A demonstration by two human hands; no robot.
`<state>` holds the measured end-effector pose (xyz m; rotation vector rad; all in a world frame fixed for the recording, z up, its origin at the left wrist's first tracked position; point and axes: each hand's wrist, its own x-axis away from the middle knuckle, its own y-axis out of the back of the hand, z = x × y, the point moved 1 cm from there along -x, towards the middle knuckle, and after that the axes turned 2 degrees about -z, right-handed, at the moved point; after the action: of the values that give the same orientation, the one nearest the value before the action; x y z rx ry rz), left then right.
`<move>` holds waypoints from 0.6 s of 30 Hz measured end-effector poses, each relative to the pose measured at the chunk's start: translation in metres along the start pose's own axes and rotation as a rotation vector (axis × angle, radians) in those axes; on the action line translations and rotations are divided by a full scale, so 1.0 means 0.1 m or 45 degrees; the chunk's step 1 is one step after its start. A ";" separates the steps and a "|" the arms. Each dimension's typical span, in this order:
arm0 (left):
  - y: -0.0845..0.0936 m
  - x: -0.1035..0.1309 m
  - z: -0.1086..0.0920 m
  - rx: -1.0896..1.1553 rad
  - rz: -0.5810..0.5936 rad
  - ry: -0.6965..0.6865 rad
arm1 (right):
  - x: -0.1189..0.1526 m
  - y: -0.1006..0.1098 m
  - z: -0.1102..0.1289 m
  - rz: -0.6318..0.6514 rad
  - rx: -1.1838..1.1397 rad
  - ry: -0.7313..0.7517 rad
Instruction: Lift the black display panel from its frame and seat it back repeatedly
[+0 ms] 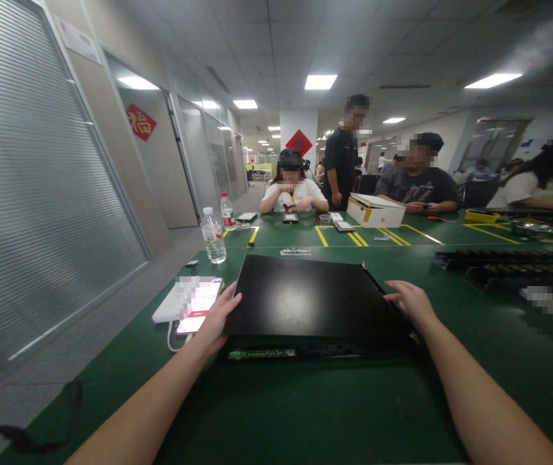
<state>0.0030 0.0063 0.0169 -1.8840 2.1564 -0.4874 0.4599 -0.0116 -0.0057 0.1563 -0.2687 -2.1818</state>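
Observation:
A flat black display panel [300, 296] with a dull sheen lies in front of me over the green table. Under its near edge shows a dark frame with a strip of green circuit board [261, 354]. My left hand [218, 316] grips the panel's left edge, thumb on top and the other fingers hidden beneath. At the right edge is my right hand [409, 303], its upper fingers bent and partly spread against the side. Part of its grip is hidden behind the panel's edge.
Left of the panel are a lit phone [201, 307], a white box [170, 303] with a cable, and a water bottle [213, 236]. Dark slotted racks [513, 274] lie to the right. Across the table [305, 413] people sit near a white carton [376, 211].

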 end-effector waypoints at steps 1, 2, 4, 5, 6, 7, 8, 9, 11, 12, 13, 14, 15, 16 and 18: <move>0.01 -0.01 0.02 -0.003 -0.025 0.004 | 0.00 0.00 0.00 -0.008 0.001 -0.001; 0.03 -0.03 0.04 -0.008 -0.048 0.011 | 0.00 0.01 0.00 -0.013 -0.001 -0.001; 0.05 -0.05 0.06 -0.015 -0.094 -0.005 | 0.01 0.01 0.01 -0.017 -0.007 -0.003; 0.07 -0.06 0.08 -0.020 -0.098 -0.007 | 0.01 0.01 0.01 -0.018 -0.010 -0.006; 0.08 -0.07 0.09 -0.025 -0.106 -0.009 | 0.02 0.01 0.02 -0.016 -0.012 -0.010; 0.09 -0.07 0.09 -0.030 -0.115 -0.009 | 0.02 0.00 0.02 -0.011 -0.015 -0.017; 0.10 -0.08 0.10 -0.036 -0.121 -0.007 | 0.02 0.00 0.02 -0.006 -0.024 -0.026; 0.11 -0.08 0.10 -0.041 -0.134 -0.010 | 0.02 0.00 0.02 0.002 -0.047 -0.039; 0.13 -0.09 0.11 -0.054 -0.159 -0.021 | 0.01 0.00 0.02 0.023 -0.125 -0.079; 0.13 -0.09 0.11 -0.060 -0.169 -0.024 | 0.01 0.00 0.01 0.032 -0.167 -0.104; 0.14 -0.09 0.11 -0.066 -0.177 -0.026 | 0.00 0.01 0.01 0.039 -0.202 -0.124; 0.13 -0.09 0.11 -0.069 -0.180 -0.026 | -0.01 0.01 0.01 0.041 -0.222 -0.138; 0.13 -0.08 0.10 -0.072 -0.177 -0.026 | -0.02 0.02 0.01 0.041 -0.225 -0.140; 0.12 -0.07 0.09 -0.072 -0.171 -0.023 | -0.02 0.03 0.01 0.036 -0.217 -0.133; 0.09 -0.04 0.06 -0.060 -0.157 -0.018 | -0.01 0.03 0.02 0.029 -0.188 -0.111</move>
<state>-0.0021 0.0112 0.0076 -2.0488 2.0688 -0.4485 0.4628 -0.0122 -0.0025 -0.0249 -0.1564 -2.1792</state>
